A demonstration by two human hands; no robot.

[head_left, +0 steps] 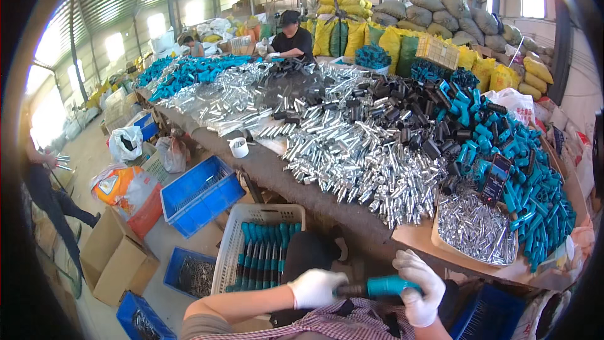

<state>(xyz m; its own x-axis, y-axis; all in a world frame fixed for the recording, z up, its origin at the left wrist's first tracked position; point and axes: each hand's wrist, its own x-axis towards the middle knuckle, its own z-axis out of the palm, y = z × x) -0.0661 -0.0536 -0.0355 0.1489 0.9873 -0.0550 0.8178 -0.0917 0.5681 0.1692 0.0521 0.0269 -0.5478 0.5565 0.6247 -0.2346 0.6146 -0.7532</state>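
Note:
Across my lap lies a teal-and-black tool handle, held between both gloved hands. My left hand is closed around its black end. At the teal end, my right hand curls its fingers and thumb about the tip. The exact kind of tool cannot be made out. Left of my knee, a beige plastic crate holds a row of similar teal-and-black handled pieces. In front of me on the table is a cardboard-coloured tray of small silver metal parts.
The long table bears heaps of silver tubes, black sleeves and teal handles. A phone leans on the right heap. Blue bins and a cardboard box stand at left. A co-worker works across the table.

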